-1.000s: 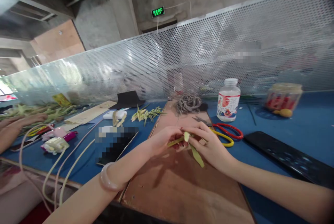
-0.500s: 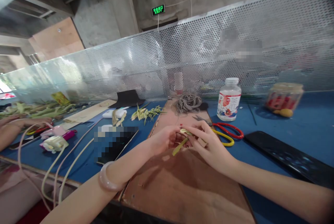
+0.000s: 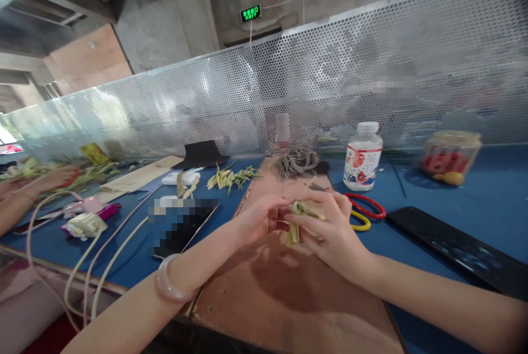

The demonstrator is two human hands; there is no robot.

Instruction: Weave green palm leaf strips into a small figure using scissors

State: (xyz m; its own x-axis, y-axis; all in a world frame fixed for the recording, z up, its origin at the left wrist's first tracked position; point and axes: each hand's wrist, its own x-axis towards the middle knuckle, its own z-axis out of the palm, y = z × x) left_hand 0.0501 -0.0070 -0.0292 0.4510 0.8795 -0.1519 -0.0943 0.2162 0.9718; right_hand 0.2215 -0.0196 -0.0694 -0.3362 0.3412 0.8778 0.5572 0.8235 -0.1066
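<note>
Over the brown board my left hand (image 3: pixel 264 221) pinches a folded strip of pale green corn husk (image 3: pixel 293 233) between thumb and fingers. From the other side my right hand (image 3: pixel 330 230) grips the same husk, its fingers closed around the upper part. One end of the strip hangs down below the fingers, and a loop shows at the top. Just behind my right hand lie scissors with red and yellow handles (image 3: pixel 369 208), their blades partly covered by the hand. A coil of grey cord (image 3: pixel 297 164) rests farther back on the board.
A labelled plastic bottle (image 3: pixel 363 159), a jar (image 3: pixel 451 153) and a black phone (image 3: pixel 457 247) stand or lie on the right. Left are a dark tablet-like device (image 3: pixel 185 227), husk pieces (image 3: pixel 231 178), cables (image 3: pixel 103 266) and another person's hand (image 3: pixel 58 178). A perforated metal screen (image 3: pixel 231 90) closes the back.
My hands have turned the husk strip; it now forms a loop on top, and its hanging end points straighter down. The other person's hand has moved back, with a red-handled item in it.
</note>
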